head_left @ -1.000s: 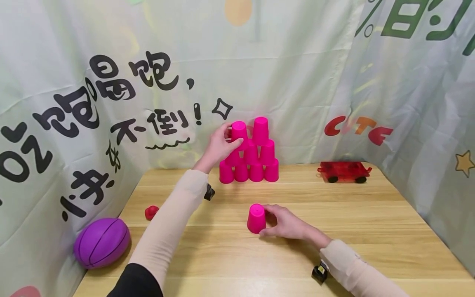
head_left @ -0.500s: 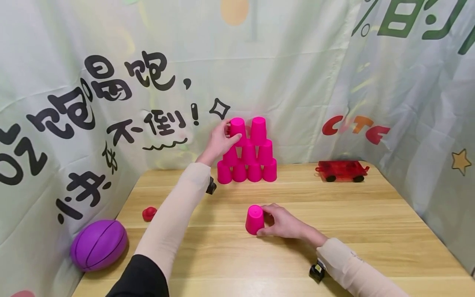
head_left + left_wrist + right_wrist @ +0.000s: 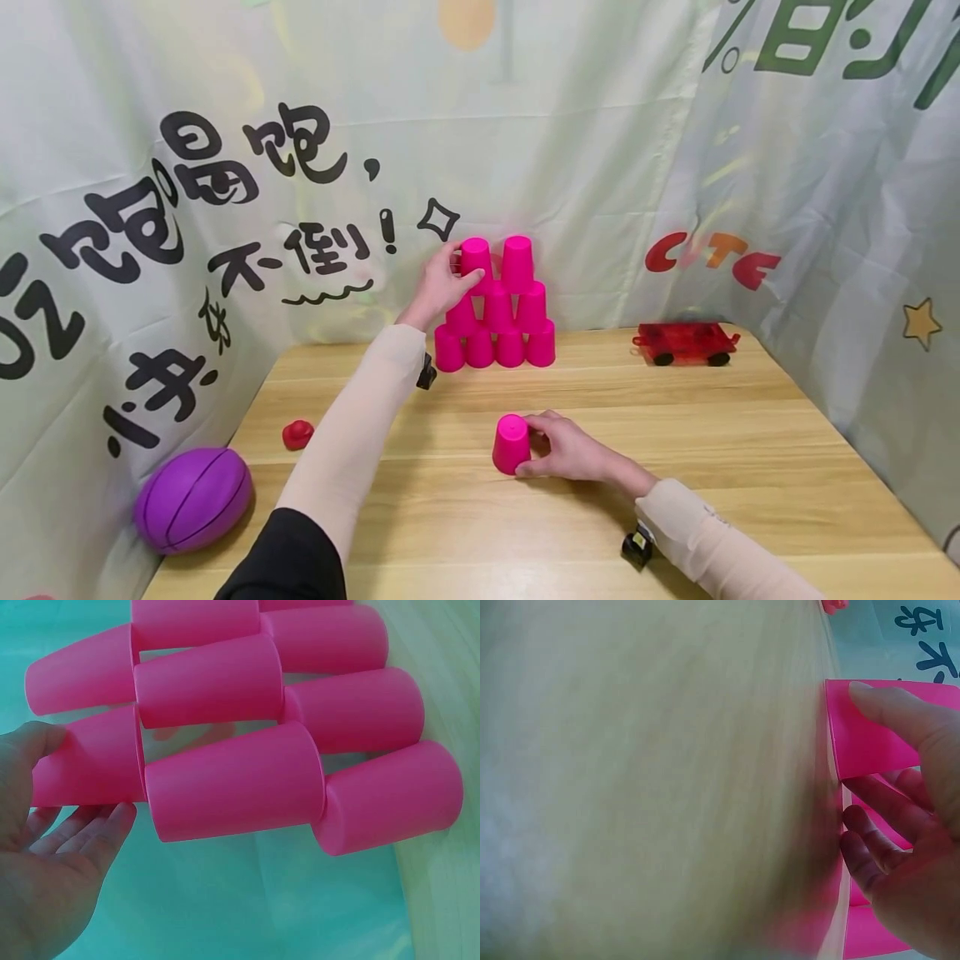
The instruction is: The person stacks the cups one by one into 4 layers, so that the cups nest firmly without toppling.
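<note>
In the head view, several pink cups stand upside down in a stepped stack at the back, with a bottom row [image 3: 480, 346] on the table. My left hand [image 3: 438, 287] holds the left cup of the top tier [image 3: 475, 258] between thumb and fingers; it sits over the row below. Beside it stands the other top cup [image 3: 517, 265]. In the left wrist view, the thumb and fingers lie on opposite sides of the held cup [image 3: 90, 761]. Nearer me, my right hand [image 3: 570, 450] grips a single upside-down cup [image 3: 512, 442] on the table.
A purple ball [image 3: 195, 500] lies at the table's left edge, near a small red object [image 3: 297, 434]. A red toy cart [image 3: 686, 343] stands at the back right. Printed cloth [image 3: 585, 150] hangs right behind the stack and along both sides.
Between one second and half a second ago, my left hand shifted its cup slightly up and back, level with the other top cup. Since then both hands have stayed about still; the head view drifts slightly.
</note>
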Motion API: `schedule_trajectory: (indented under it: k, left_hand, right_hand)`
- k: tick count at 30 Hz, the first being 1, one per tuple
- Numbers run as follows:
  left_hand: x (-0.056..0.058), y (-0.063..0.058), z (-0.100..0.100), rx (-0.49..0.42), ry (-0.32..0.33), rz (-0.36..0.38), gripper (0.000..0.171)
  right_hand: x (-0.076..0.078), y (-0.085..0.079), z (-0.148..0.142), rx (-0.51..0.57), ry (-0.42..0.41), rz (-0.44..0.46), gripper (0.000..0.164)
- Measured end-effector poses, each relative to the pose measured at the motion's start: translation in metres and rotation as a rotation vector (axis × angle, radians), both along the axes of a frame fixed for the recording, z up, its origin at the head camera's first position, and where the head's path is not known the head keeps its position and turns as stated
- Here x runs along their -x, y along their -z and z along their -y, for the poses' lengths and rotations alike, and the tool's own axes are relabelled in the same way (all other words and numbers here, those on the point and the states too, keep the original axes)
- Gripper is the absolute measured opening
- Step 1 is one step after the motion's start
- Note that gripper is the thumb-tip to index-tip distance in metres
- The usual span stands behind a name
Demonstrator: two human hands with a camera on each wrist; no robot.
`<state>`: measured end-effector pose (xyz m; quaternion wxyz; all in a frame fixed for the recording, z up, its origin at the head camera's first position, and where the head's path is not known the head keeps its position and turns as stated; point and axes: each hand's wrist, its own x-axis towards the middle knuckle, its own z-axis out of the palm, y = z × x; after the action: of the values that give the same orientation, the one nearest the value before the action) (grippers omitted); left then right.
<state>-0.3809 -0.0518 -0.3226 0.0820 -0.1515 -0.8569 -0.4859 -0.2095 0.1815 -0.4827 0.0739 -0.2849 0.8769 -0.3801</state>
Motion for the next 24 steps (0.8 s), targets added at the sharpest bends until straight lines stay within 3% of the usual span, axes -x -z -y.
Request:
schedule_trajectory:
  k: [24]
  left_hand:
    - [0.0063,0.0034,0.0003,0.009,0.000,-0.002,0.059]
  right_hand:
    - [0.0009,0.0008,0.0001,-0.002,-0.003,-0.020,0.065]
